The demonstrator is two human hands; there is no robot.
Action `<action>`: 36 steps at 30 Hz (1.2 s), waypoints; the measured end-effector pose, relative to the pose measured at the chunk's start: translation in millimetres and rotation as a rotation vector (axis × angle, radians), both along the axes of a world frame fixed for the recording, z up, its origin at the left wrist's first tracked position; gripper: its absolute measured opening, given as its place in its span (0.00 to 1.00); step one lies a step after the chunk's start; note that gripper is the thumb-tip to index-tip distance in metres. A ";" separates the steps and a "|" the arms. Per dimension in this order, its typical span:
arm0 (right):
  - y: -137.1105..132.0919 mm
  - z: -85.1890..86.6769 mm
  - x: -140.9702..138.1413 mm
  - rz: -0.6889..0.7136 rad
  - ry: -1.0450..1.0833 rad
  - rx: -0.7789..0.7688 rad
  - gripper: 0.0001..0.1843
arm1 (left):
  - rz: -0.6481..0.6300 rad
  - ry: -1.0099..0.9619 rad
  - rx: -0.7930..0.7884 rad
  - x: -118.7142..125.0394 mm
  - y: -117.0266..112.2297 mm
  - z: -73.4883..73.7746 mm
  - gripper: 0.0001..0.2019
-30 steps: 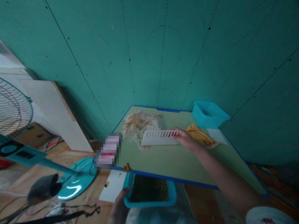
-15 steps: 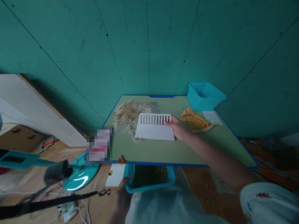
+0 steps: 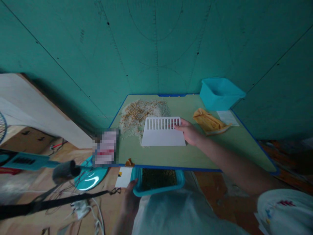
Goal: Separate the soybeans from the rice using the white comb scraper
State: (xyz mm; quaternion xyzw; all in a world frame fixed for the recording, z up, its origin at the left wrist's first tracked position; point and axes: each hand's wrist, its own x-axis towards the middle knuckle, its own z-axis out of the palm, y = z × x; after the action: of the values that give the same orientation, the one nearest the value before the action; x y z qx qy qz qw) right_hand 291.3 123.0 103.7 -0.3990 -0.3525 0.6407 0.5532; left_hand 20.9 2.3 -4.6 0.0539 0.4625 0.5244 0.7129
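My right hand (image 3: 188,131) grips the right end of a white slotted scraper (image 3: 162,132), which stands on the green table (image 3: 190,153) just in front of a heap of pale grains and yellow beans (image 3: 141,112). Below the table's near edge, my left hand (image 3: 130,201) holds the left rim of a teal tray (image 3: 137,191) filled with dark green beans. The tray sits under the table edge, above my lap.
An empty teal bin (image 3: 220,93) stands at the table's back right, with a yellow cloth (image 3: 207,121) and a white paper (image 3: 228,117) beside it. A blurred card (image 3: 105,147) hangs at the table's left corner. A fan base (image 3: 89,176), cables and a strap lie on the floor at left.
The scraper has tipped from lying flatter near the heap to facing me and has come slightly toward the table's near edge. The view has swung down and right; the tray stays under the edge.
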 end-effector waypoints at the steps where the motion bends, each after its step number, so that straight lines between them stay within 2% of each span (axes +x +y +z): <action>1: -0.3 -0.3 -0.4 0.000 -0.002 -0.007 0.11 | 0.000 -0.004 0.009 -0.2 0.5 0.3 0.15; 6: -1.1 -0.5 -1.8 0.004 -0.011 -0.005 0.11 | -0.020 -0.014 0.020 1.2 1.0 6.8 0.12; 14: 0.0 2.2 -1.0 -0.095 -0.017 -0.006 0.10 | -0.027 -0.006 0.020 3.6 0.5 10.5 0.10; 21: 0.2 -3.9 -1.4 -0.049 -0.003 -0.025 0.11 | -0.042 -0.024 -0.001 2.4 0.2 6.7 0.13; 26: 0.2 -5.6 -1.3 -0.024 -0.011 -0.024 0.10 | -0.048 -0.018 0.019 5.3 -0.5 10.4 0.15; 36: -3.2 -2.5 -3.7 0.010 -0.017 -0.030 0.10 | -0.038 0.005 -0.013 5.4 -2.8 12.6 0.12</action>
State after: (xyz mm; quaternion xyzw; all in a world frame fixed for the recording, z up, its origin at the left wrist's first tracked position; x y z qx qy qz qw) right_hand 287.5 119.7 101.2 -0.4111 -0.3497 0.6453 0.5407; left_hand 26.3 -0.5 8.0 0.0597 0.4667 0.5074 0.7219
